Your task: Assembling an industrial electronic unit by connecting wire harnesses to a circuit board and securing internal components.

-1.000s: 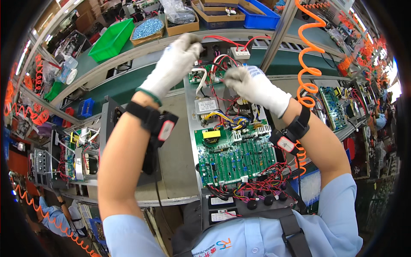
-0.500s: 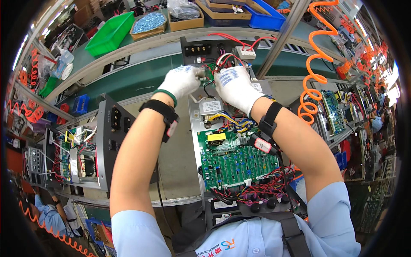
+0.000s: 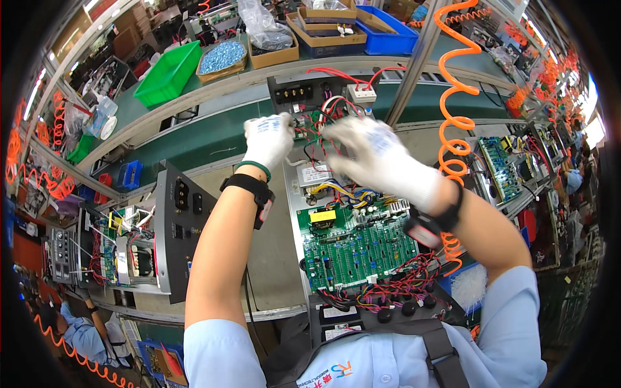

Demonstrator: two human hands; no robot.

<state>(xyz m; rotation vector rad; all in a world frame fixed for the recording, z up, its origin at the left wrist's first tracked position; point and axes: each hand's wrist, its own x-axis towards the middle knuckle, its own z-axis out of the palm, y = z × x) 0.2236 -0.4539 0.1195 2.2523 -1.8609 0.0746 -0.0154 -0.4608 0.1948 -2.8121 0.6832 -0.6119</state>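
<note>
An open electronics chassis lies before me, with a green circuit board (image 3: 362, 258), a silver labelled box (image 3: 314, 175) and a bundle of yellow and blue wires (image 3: 343, 191). Its far end has a dark panel (image 3: 299, 92) and red and white wires (image 3: 333, 107). My left hand (image 3: 268, 139), in a white glove, is closed beside the chassis's far left side; what its fingers hold, if anything, is hidden. Over the chassis, my right hand (image 3: 372, 155), also gloved, is smeared by motion. Its fingers are apart and nothing shows in them.
To the left stands another open unit with a grey panel (image 3: 178, 226); a further unit with a circuit board (image 3: 499, 169) is at right. An orange coiled hose (image 3: 456, 123) hangs close to my right arm. Beyond the belt are a green bin (image 3: 169, 74) and a blue bin (image 3: 388, 32).
My right hand has drawn back from the wires at the far end, toward me and rightward, its fingers spreading. My left hand has moved slightly left and nearer, away from the wiring.
</note>
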